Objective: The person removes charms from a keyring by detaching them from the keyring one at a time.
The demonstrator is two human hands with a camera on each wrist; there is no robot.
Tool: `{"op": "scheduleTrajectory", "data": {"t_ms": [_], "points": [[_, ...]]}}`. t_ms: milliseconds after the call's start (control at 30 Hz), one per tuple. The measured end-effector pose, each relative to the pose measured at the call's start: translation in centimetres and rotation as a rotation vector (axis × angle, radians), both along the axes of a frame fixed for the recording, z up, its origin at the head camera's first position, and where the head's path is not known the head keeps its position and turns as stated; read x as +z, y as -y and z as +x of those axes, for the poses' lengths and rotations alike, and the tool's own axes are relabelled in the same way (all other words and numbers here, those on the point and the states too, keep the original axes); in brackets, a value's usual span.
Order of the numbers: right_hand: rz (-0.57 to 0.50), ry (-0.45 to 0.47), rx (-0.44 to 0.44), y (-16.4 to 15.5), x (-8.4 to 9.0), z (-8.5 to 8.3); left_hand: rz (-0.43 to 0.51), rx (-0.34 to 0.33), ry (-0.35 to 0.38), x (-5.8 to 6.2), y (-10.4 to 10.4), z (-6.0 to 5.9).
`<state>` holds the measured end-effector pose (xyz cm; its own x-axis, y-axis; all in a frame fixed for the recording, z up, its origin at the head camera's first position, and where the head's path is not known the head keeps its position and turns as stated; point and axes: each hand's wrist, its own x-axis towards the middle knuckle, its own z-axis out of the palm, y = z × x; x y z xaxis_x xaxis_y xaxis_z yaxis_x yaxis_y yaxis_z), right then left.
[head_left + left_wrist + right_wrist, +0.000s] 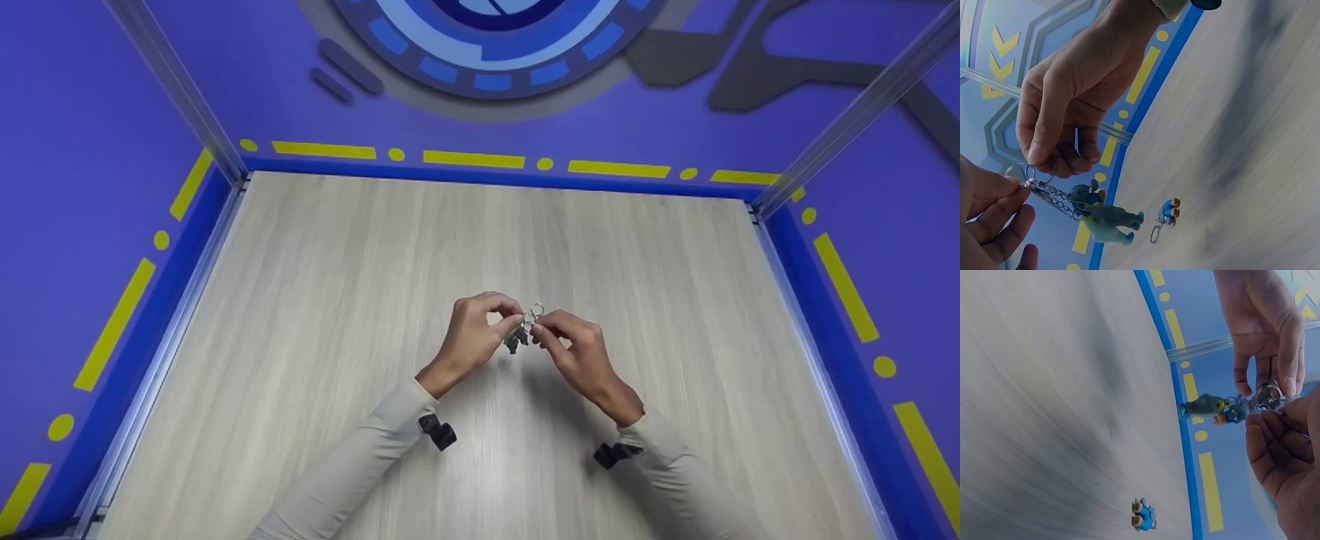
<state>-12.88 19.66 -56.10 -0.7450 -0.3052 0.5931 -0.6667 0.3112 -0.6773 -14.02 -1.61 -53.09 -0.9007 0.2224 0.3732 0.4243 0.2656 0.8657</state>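
Keyring pinched between left hand and right hand.

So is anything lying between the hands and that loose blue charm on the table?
Nothing visible. Both hands, left and right, pinch the key rings above the table, with two charms hanging on chains. The loose charm lies on bare wood below them.

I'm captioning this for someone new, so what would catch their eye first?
Both hands, the left hand and right hand, meet above the middle of the pale wooden table, pinching a key ring. Two small figurine charms dangle from it on chains. A separate blue charm with its own ring lies on the table.
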Motion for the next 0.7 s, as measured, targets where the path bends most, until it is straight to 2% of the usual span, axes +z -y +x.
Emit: {"op": "scheduleTrajectory", "data": {"t_ms": [267, 567, 700], "points": [[-0.023, 0.001, -0.039, -0.17, 0.35, -0.09, -0.065, -0.036, 0.049, 0.01, 0.23, -0.07], [0.017, -0.039, -0.014, -0.3, 0.23, -0.1, -0.194, -0.06, 0.037, 0.08, 0.31, -0.17], [0.027, -0.041, -0.015, -0.36, 0.13, -0.1, -0.262, -0.043, -0.009, 0.09, 0.38, -0.11]]}}
